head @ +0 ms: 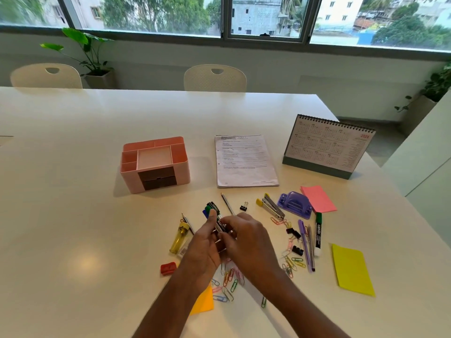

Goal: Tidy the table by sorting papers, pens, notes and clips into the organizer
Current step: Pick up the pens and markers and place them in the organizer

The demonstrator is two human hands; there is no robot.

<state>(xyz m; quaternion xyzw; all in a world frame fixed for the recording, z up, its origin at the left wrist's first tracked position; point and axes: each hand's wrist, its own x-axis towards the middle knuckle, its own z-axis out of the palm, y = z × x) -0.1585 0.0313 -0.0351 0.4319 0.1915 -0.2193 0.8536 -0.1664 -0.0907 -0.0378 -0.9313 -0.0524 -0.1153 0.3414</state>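
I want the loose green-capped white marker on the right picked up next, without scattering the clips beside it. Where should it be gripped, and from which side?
Grip the green-capped white marker across its mid-barrel, coming from above with the fingers on its left and right sides. It lies flat, cap toward the pink sticky notes. Its right side is clear table; the purple pen lies close on its left, so keep that finger tight to the barrel.
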